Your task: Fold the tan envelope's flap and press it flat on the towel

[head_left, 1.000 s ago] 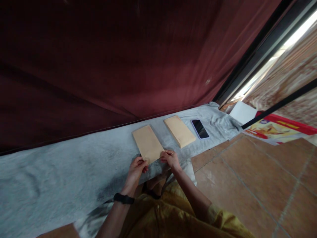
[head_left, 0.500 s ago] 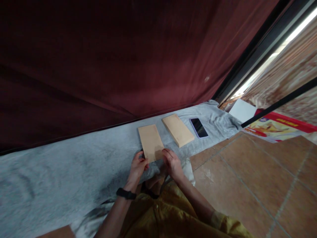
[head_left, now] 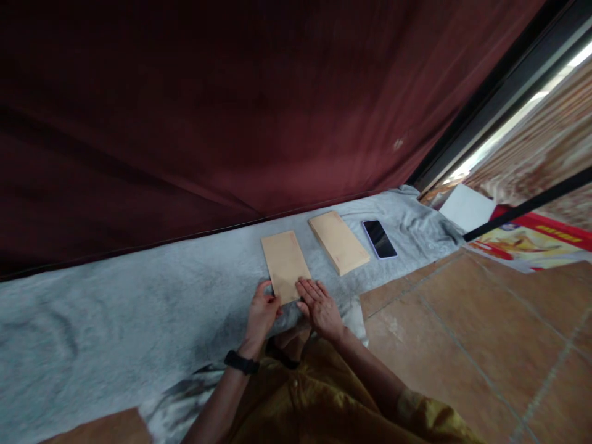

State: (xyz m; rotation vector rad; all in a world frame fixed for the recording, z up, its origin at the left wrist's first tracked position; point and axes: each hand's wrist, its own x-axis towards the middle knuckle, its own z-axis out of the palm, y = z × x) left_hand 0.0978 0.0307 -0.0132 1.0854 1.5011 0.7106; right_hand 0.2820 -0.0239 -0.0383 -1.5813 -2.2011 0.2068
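Note:
A brown paper envelope [head_left: 285, 260] lies on the grey cloth, its near end toward me. At its near left corner, my left hand [head_left: 264, 311] is closed, with the thumb and fingers gripping the edge. My right hand [head_left: 322, 308] rests on the near right corner, fingers stretched out flat over the paper and holding nothing. To the right of it lies a thick stack of similar brown envelopes [head_left: 339, 242], apart from both hands.
A phone [head_left: 379, 238] with a dark screen lies right of the stack. The grey cloth [head_left: 152, 290] runs along a dark red curtain [head_left: 259, 123]. Beyond its right end are a white panel [head_left: 467, 209], a dark bar [head_left: 527, 203] and a red printed sheet [head_left: 539, 237] near the tiled floor [head_left: 457, 333].
My right hand has gone from holding the envelope's near right corner to lying flat on it. My left hand stays at the left corner. The whole view has shifted slightly.

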